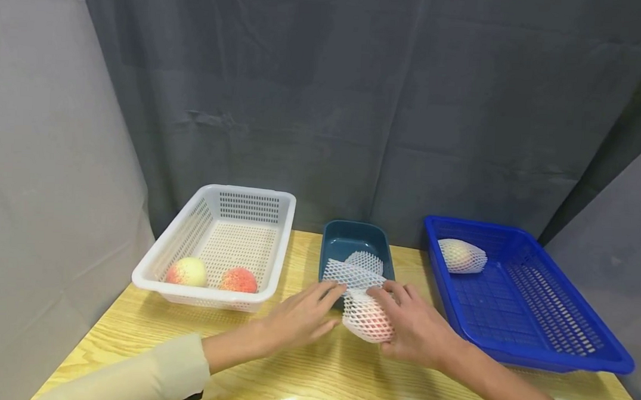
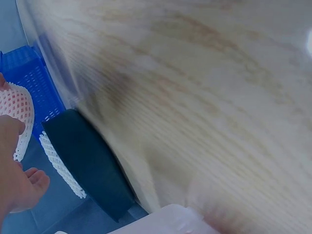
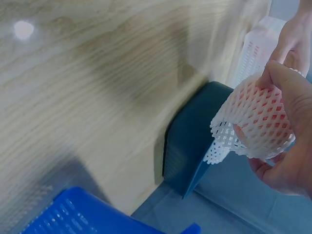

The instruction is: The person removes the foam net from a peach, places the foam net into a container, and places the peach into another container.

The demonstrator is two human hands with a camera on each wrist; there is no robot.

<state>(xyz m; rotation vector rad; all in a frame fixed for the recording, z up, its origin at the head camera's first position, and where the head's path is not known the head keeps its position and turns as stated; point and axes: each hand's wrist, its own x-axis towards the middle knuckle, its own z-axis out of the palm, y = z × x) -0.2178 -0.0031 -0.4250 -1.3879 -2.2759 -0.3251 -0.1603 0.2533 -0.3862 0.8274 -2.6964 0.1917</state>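
My right hand (image 1: 419, 326) grips a peach in a white foam net sleeve (image 1: 366, 318), held up in front of the small teal tray (image 1: 346, 231). Pink skin shows through the mesh, and in the right wrist view the peach (image 3: 241, 134) shows at the sleeve's open end. My left hand (image 1: 301, 318) is at the sleeve's left side, fingertips right by the mesh, with thumb and fingers apart. More white foam netting (image 1: 365, 261) lies in the teal tray, partly hidden behind the sleeve.
On the left stands a white basket (image 1: 283, 240) with a yellow-red peach (image 1: 188, 272) and a redder peach (image 1: 239, 280). A blue basket (image 1: 531, 293) on the right holds a netted peach (image 1: 460, 257). Dark grey curtain (image 1: 303, 104) hangs behind the wooden table (image 1: 259, 376).
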